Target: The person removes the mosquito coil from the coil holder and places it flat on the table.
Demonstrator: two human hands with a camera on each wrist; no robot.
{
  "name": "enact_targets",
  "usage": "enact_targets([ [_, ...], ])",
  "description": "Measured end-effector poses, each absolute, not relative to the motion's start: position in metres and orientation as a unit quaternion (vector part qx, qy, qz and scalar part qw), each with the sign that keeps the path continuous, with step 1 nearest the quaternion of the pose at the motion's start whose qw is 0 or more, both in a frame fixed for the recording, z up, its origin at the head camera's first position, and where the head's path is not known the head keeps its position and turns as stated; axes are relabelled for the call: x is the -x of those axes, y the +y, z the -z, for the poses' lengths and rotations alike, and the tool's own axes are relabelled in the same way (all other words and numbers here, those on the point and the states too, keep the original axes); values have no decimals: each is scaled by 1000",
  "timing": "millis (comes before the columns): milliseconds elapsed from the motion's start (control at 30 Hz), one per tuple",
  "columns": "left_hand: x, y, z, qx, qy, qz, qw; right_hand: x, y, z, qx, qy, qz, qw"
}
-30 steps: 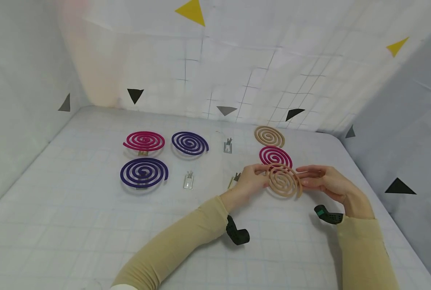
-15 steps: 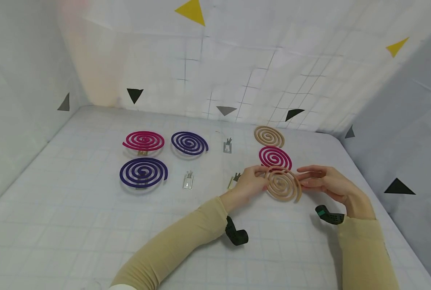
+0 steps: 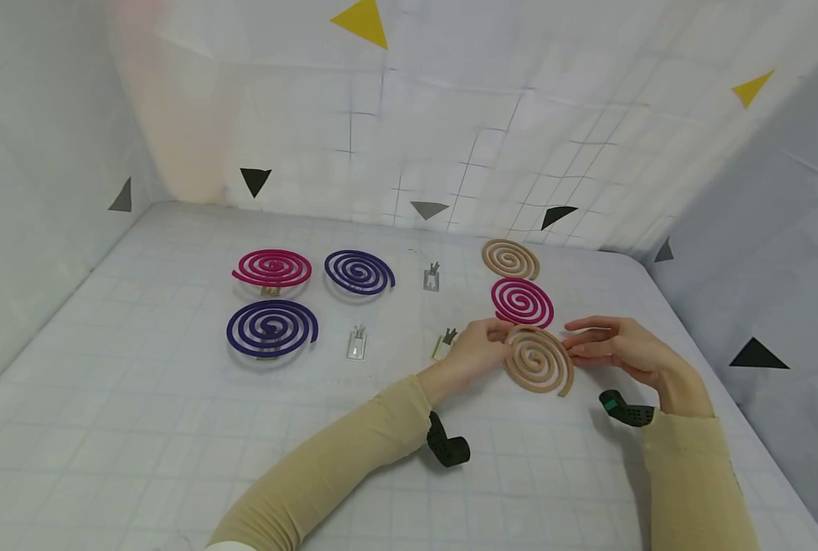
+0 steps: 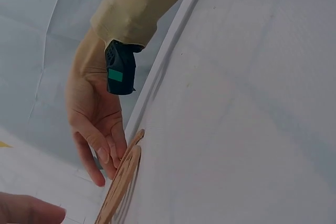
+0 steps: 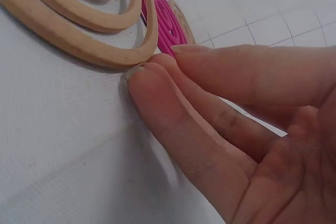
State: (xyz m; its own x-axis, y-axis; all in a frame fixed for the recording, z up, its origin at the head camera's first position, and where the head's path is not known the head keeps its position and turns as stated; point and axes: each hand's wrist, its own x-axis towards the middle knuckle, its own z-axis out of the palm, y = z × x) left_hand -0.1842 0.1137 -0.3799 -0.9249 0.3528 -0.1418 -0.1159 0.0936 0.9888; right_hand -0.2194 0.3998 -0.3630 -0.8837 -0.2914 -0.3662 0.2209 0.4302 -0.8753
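Note:
A tan mosquito coil (image 3: 536, 361) lies almost flat near the table surface, between my two hands. My left hand (image 3: 476, 350) holds its left edge with bent fingers and thumb. On the opposite side my right hand (image 3: 618, 346) pinches the outer edge between thumb (image 5: 157, 95) and fingertips, its other fingers extended. In the right wrist view the tan coil's rim (image 5: 94, 51) meets those tips. Just beyond lies a pink coil (image 3: 522, 301), and behind that another tan coil (image 3: 510, 259). The left fingertips' contact is partly hidden.
On the left, a pink coil (image 3: 273, 268) and a dark purple coil (image 3: 272, 327) sit raised over small stands. Another purple coil (image 3: 360, 272) is beside them. Small metal stands (image 3: 356, 344) lie mid-table, one (image 3: 443, 346) close to the left hand. White walls surround the table.
The tan coil between the hands has come lower and nearer to me, levelling toward the table, and its overlap with the pink coil has shrunk. Both hands have barely shifted.

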Motion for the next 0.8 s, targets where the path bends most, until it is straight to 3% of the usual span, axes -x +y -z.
enact_targets([
  [800,177,109,375,-93,727,-655,185,217,399,361,20,795,553,248],
])
